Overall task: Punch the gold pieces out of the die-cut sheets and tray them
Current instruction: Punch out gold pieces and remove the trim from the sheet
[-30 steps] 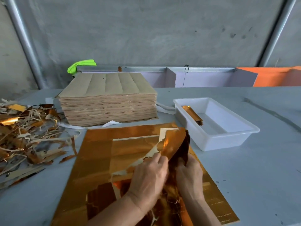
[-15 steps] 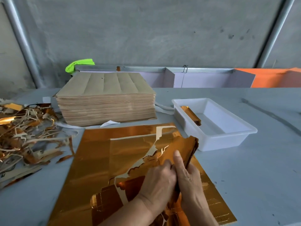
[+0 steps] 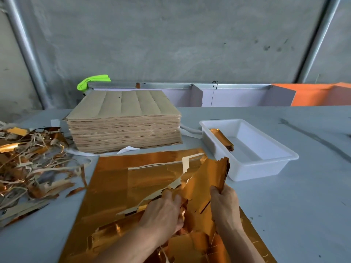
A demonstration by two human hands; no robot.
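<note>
A gold die-cut sheet (image 3: 121, 186) lies flat on the table in front of me, its right part torn open. My right hand (image 3: 225, 204) grips a bundle of punched gold pieces (image 3: 209, 177), lifted and tilted toward the upper right. My left hand (image 3: 163, 209) holds the torn gold waste at the bundle's lower left edge. A white plastic tray (image 3: 266, 168) stands to the right, with a small stack of gold pieces (image 3: 222, 137) leaning along its left wall.
A thick stack of brown-backed sheets (image 3: 123, 120) sits behind the gold sheet. A heap of gold and tan scrap strips (image 3: 28, 164) covers the table's left side. White paper scraps (image 3: 129, 149) lie by the stack. A grey wall and low partitions (image 3: 228, 95) stand behind.
My hands have drawn apart: the right one has pulled the gold bundle up and rightward, away from the left hand, which stays on the torn sheet.
</note>
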